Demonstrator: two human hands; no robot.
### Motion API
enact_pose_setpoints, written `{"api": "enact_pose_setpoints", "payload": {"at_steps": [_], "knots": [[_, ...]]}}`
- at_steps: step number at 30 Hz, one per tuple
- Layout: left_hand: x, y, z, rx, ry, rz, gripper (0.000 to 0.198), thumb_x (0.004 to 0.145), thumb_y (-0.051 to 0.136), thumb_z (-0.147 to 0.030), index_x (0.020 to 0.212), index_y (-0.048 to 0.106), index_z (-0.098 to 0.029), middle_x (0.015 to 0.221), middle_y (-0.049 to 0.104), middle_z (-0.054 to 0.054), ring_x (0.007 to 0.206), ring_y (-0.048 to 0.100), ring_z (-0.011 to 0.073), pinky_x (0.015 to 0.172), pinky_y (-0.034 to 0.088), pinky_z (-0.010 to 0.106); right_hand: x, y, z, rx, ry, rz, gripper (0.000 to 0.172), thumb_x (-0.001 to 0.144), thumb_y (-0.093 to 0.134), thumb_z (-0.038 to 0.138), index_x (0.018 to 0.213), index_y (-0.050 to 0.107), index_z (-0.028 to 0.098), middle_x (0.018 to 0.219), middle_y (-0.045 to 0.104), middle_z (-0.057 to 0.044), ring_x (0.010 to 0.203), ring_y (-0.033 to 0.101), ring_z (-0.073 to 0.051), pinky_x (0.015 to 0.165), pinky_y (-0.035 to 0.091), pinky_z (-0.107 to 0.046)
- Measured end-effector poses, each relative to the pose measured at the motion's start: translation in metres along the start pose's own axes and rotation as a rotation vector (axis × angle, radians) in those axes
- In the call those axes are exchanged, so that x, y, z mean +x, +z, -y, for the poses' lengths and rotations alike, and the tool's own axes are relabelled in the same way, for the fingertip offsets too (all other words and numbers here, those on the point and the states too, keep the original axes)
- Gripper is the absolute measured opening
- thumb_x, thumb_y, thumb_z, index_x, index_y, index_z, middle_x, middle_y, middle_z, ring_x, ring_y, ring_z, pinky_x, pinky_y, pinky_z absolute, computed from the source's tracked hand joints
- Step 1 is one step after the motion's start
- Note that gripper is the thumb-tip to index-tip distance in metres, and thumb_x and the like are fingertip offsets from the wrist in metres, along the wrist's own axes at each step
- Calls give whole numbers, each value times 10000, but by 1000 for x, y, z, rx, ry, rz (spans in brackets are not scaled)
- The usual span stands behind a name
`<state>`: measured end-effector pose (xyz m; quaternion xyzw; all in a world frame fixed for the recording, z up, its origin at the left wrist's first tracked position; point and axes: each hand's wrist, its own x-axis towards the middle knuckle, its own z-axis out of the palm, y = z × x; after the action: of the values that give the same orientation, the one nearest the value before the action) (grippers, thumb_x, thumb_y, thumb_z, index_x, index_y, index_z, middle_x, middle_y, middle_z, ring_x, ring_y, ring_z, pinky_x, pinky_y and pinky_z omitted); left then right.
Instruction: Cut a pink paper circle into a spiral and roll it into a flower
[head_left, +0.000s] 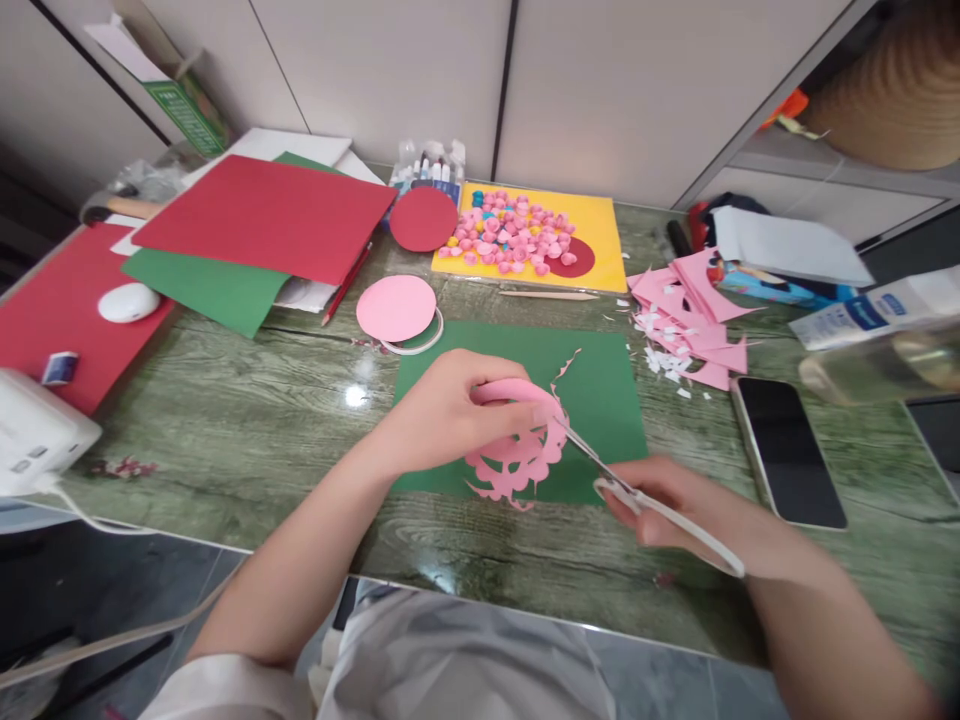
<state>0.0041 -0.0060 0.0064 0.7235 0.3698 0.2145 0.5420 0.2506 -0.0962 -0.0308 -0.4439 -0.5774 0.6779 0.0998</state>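
My left hand [472, 410] pinches a pink paper circle [517, 389] between thumb and fingers above a green sheet [600, 370]. A scalloped pink strip [517, 465] hangs from the circle in curls. My right hand [660, 500] grips white-handled scissors [626, 492], fingers in the handles. The scissor blades meet the circle's right edge, close to my left fingertips. Just beyond the left hand, another pink paper circle [396, 307] lies partly over a white ring [415, 345]. A thin curled pink offcut [564, 370] rises beside the cut edge.
Behind are rolled pink paper pieces [517, 230] on a yellow sheet [607, 240], and a wooden stick [551, 295]. Pink scraps [694, 320] and a phone [791, 450] lie right. Red sheets [262, 215], a white mouse [129, 303] and a white charger [41, 430] occupy the left.
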Motion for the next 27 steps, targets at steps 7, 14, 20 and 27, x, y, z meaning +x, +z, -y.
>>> {"api": "enact_pose_setpoints", "payload": {"at_steps": [7, 14, 20, 27], "knots": [[2, 19, 5, -127, -14, -174, 328, 751, 605, -410, 597, 567, -123, 535, 419, -40, 520, 369, 53, 453, 283, 169, 4, 7, 2, 104, -135, -30, 529, 754, 427, 714, 683, 369, 193, 636, 288, 43, 557, 206, -106, 490, 163, -240], [5, 40, 10, -196, -29, -252, 341, 738, 602, -455, 631, 597, -131, 567, 498, -18, 565, 426, 84, 502, 334, 190, 11, 14, -1, 138, -269, -50, 502, 807, 318, 692, 736, 392, 201, 696, 348, 6, 633, 321, -152, 561, 255, -272], [4, 40, 10, -174, 46, -229, 301, 764, 585, -405, 622, 587, -140, 552, 472, -26, 560, 407, 83, 523, 332, 200, 14, 18, -5, 146, -286, -67, 463, 828, 308, 655, 757, 401, 207, 707, 358, -4, 639, 314, -164, 583, 254, -292], [4, 40, 9, -167, 48, -283, 341, 758, 593, -399, 550, 518, -140, 525, 417, -41, 536, 366, 73, 510, 304, 202, 14, 17, -2, 164, -285, -41, 485, 822, 318, 666, 698, 375, 200, 673, 336, 14, 600, 285, -140, 576, 243, -284]]}}
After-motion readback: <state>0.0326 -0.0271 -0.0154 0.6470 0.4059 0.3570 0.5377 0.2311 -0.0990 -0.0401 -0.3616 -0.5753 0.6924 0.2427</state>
